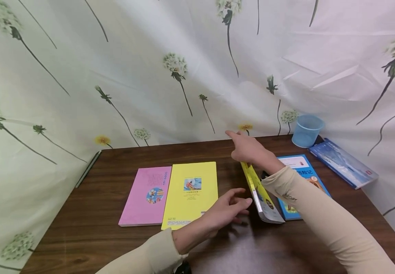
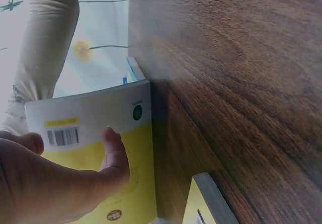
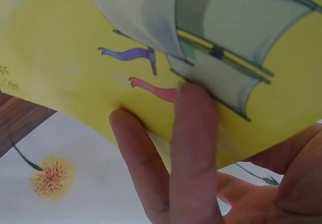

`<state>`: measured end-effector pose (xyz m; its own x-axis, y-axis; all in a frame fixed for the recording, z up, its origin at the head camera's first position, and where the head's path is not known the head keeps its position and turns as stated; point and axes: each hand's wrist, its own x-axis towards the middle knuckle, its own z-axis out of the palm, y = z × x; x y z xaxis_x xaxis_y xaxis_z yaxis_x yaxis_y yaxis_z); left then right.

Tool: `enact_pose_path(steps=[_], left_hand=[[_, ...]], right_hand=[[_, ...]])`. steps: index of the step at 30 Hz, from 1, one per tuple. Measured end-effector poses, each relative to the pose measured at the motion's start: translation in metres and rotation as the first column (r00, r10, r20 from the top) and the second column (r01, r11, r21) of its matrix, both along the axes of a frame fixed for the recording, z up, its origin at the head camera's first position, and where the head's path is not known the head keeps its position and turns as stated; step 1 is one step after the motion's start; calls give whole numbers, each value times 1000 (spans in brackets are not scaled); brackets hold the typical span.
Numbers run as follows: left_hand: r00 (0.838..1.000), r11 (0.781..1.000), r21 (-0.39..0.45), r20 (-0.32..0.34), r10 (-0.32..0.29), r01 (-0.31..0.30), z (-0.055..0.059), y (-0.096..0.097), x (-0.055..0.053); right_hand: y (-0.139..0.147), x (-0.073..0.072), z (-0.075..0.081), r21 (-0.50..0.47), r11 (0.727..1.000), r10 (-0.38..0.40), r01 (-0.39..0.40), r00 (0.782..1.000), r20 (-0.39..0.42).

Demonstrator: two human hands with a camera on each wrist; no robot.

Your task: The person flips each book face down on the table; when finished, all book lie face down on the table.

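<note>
A yellow-and-white book (image 1: 256, 192) stands tilted on its edge, right of the middle of the table. My right hand (image 1: 252, 150) grips its far end. In the right wrist view, fingertips (image 3: 193, 100) press on the yellow cover (image 3: 85, 90) with a printed sailing ship. My left hand (image 1: 226, 207) is beside the book's near end, fingers spread and holding nothing. The left wrist view shows the barcode side of that book (image 2: 95, 118) behind the left hand (image 2: 65, 176). Contact there is unclear. Left of it lie a yellow book (image 1: 183, 201) and a pink book (image 1: 139, 201).
A blue book (image 1: 300, 161), partly hidden by my right sleeve, lies to the right. Beyond it are a light-blue bin (image 1: 306, 133) and a blue-and-white book (image 1: 343, 161). A thin green strip (image 1: 88, 169) lies along the left edge. A flower-print sheet (image 1: 142, 76) hangs behind.
</note>
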<state>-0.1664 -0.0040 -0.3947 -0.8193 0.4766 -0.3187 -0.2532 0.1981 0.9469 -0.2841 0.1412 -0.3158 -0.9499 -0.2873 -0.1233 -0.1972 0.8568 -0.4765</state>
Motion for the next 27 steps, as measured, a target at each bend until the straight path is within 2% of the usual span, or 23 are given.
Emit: enact_pose_path(steps=[4, 10, 17, 21, 27], left_hand=[[1000, 1000, -15, 8, -9, 9, -1, -1, 1], [1000, 999, -40, 15, -9, 10, -1, -2, 0], [1000, 998, -67, 1, -9, 9, -4, -1, 1], [1000, 996, -92, 4, -5, 5, -8, -1, 2], [999, 995, -103, 52, -1, 6, -10, 0, 4]], right_hand=[[8, 0, 4, -29, 999, 18, -18, 1000, 5], [28, -4, 10, -156, 988, 16, -6, 998, 59], [46, -7, 11, -348, 936, 14, 51, 983, 181], [52, -7, 12, -399, 914, 17, 67, 979, 202], [62, -5, 18, -480, 869, -11, 123, 973, 229]])
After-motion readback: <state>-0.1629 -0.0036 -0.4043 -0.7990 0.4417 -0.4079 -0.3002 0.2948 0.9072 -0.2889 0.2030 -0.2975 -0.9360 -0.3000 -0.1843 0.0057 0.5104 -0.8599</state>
